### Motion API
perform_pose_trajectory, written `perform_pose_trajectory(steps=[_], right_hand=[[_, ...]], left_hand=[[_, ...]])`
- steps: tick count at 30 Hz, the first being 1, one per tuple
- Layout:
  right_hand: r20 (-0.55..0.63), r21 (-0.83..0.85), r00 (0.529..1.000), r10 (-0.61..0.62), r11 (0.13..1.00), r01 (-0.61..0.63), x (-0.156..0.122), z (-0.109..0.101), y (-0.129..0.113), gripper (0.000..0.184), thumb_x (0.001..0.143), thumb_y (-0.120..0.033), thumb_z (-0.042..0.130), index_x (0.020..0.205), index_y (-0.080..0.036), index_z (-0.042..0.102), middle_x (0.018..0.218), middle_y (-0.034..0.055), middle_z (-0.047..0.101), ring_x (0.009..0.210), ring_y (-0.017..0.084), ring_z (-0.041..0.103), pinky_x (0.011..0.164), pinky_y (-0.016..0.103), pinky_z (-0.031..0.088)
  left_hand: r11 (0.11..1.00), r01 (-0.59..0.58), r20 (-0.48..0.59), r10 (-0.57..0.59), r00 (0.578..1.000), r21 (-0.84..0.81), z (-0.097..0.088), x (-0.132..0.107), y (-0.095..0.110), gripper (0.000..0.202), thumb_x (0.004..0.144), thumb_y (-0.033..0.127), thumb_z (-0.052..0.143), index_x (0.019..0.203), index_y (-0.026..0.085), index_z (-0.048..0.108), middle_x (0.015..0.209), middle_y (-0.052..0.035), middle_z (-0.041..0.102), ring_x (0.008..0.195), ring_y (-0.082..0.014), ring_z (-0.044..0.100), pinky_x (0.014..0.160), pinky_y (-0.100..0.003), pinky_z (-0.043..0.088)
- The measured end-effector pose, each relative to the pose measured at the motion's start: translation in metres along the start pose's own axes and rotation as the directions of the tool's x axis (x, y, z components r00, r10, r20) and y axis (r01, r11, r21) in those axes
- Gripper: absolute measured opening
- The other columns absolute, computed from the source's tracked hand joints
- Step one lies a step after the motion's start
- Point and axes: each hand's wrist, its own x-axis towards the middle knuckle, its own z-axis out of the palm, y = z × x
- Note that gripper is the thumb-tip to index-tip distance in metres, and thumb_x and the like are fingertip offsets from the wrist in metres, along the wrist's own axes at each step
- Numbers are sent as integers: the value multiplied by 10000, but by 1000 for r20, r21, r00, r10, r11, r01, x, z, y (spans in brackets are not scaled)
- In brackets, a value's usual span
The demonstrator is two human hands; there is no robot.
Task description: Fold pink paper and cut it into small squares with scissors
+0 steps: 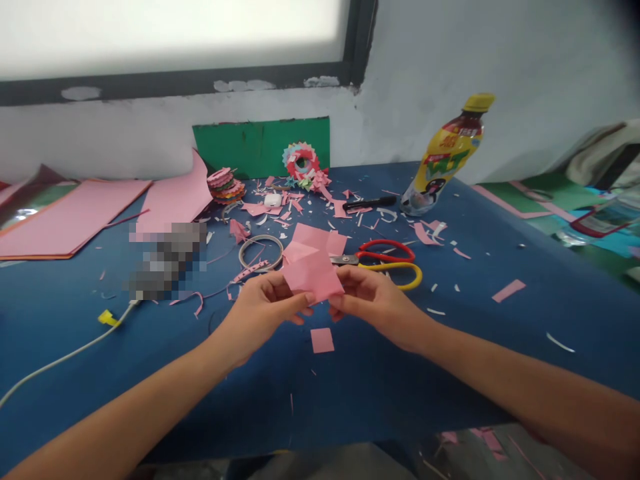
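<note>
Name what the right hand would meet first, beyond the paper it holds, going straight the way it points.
Probably the left hand, holding the other side of the pink paper, though depth between it and the right hand is unclear.

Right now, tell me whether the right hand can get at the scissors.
Likely yes: the scissors lie just beyond the right hand, their handles largely uncovered. It would probably have to release the pink paper, which the left hand also holds.

Paper square (pixel 314 275) between left hand (pixel 273 297) and right hand (pixel 373 301), over table (pixel 250 407). Beyond right hand, scissors (pixel 388 255); beyond left, tape roll (pixel 243 254). Second square (pixel 322 340) on table, near side of hands. Bottle (pixel 445 160) right rear, marker (pixel 367 203) left of it. Paper sheets (pixel 75 217) far left.
</note>
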Motion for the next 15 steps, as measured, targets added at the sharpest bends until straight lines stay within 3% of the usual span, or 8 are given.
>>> perform_pose_trajectory(steps=[4,9,15], right_hand=[[-63,-56,998,6,998,-9,1,-2,2,191,723,-350,635,781,-170,605,707,-18,594,546,69,545,560,213,491],[-144,-48,990,-10,999,3,1,-6,3,190,723,-350,648,794,-176,622,698,-16,616,545,71,561,552,205,497],[-168,-122,984,-55,992,35,0,-4,0,211,688,-381,668,768,-186,650,719,-1,643,539,83,553,538,225,500]], left_hand=[[999,-48,55,46,997,25,1,-2,0,239,684,260,659,895,147,661,752,-36,680,671,-152,620,546,-213,497],[990,-132,219,142,965,-58,-2,-6,2,330,735,181,534,1052,193,622,954,-47,670,817,-182,616,629,-258,531],[990,-130,186,120,975,46,-2,-7,1,279,739,235,586,1007,190,649,936,-54,675,827,-202,625,627,-254,526]])
